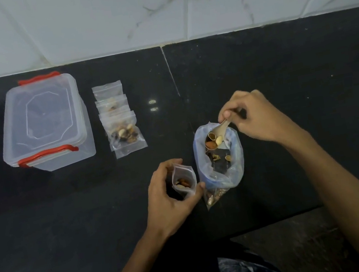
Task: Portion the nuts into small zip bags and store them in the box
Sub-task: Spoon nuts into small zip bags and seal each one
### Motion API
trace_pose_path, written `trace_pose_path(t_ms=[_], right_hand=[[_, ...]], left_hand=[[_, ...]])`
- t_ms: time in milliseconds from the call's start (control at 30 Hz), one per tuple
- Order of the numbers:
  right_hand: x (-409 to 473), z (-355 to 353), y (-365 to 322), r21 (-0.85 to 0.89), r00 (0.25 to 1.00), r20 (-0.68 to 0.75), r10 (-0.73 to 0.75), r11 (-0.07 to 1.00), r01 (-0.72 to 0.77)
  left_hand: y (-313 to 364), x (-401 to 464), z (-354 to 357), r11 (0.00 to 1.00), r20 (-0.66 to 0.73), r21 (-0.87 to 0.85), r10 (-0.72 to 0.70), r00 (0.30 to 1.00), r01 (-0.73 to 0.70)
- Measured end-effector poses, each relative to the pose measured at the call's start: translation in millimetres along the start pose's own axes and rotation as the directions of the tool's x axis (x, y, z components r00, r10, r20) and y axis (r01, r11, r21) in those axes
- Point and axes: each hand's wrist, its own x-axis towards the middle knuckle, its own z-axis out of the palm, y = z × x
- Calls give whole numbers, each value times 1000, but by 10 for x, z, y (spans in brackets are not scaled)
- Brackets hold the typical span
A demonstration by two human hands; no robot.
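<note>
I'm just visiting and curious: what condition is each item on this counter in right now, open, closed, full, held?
Box: lid on, red clips down.
Filled zip bags: stacked beside the box, not inside.
Small zip bag: open, some nuts inside, held by left hand.
Large bag: open, standing.
Spoon: loaded, held by right hand.

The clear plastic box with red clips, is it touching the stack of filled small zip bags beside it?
Apart. The head view shows a strip of bare black countertop between the clear plastic box with red clips and the stack of filled small zip bags.
</note>
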Motion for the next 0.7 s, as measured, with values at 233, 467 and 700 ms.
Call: trace_pose_path(t_ms=[233, 467, 700], right_hand=[[-643, 221, -726, -65, 891, -413, -188, 982, 177], [-857, 593, -708, -278, 682, -588, -434, 901, 333], [-870, 487, -624, -155, 670, -714, -205, 979, 135]], left_hand=[[-26, 63, -19, 1000, -14, -12, 17, 1000, -17], [-49, 66, -27, 999, -34, -23, 24, 999, -25], [-30, 46, -57, 1000, -2, -17, -3, 1000, 3]])
